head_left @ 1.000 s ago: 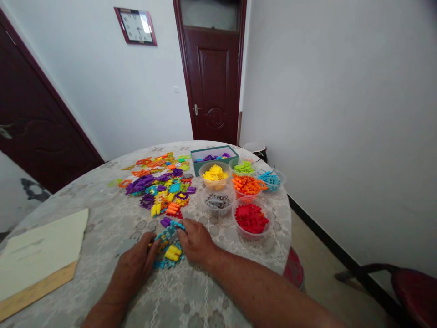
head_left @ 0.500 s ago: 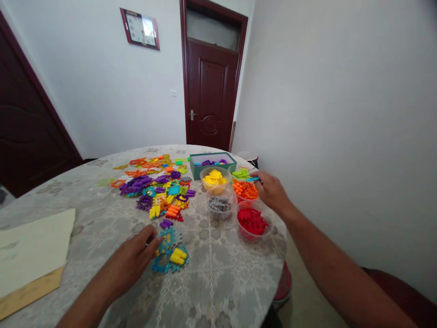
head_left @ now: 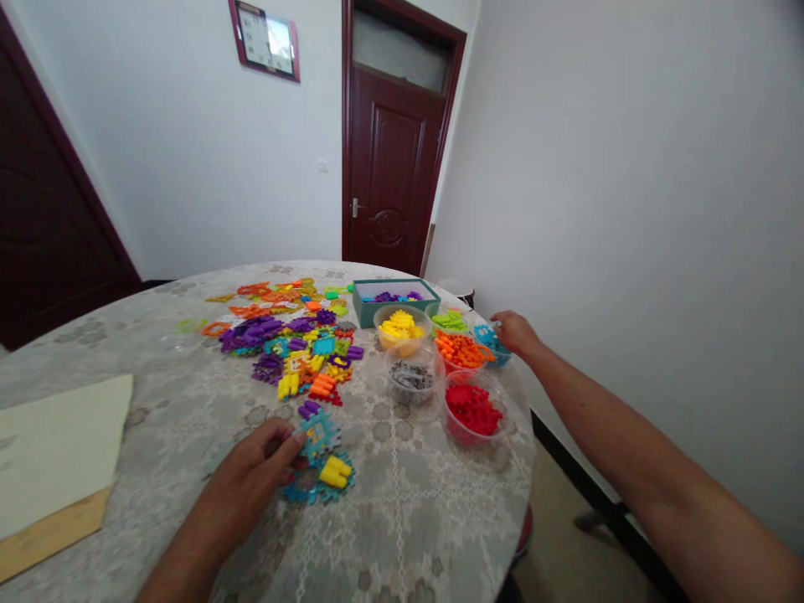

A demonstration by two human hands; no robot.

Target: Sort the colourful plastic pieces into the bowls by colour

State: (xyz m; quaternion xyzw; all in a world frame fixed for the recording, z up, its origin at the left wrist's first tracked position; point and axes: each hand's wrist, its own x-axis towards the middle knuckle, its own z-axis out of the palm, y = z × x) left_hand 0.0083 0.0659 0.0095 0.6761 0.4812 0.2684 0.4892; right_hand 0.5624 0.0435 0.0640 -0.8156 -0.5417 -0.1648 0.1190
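My left hand (head_left: 267,456) is closed in a pinch on the left edge of a light-blue toothed building piece (head_left: 319,431). Just below that piece lie blue toothed pieces with a yellow two-pronged piece (head_left: 335,472) on top; purple pegs (head_left: 308,409) lie just beyond. Stretched far to the right, my right hand (head_left: 516,333) is over a clear bowl of blue pieces (head_left: 499,356), its fingers bunched together. Light-blue toothed plastic (head_left: 483,332) shows at the bowl beside the fingertips; whether they still grip any of it is unclear.
Bowls of red (head_left: 474,409), grey (head_left: 411,374), orange (head_left: 461,350), yellow (head_left: 402,325) and green pieces (head_left: 449,320) cluster right of centre. Behind them is a green box (head_left: 395,314). A mixed heap of pieces (head_left: 251,333) spreads left; paper (head_left: 59,452) lies nearer.
My right hand has moved rightward from above the orange bowl, where it held a blue piece, to the blue bowl. My left hand stays at the light-blue piece. The view has shifted slightly.
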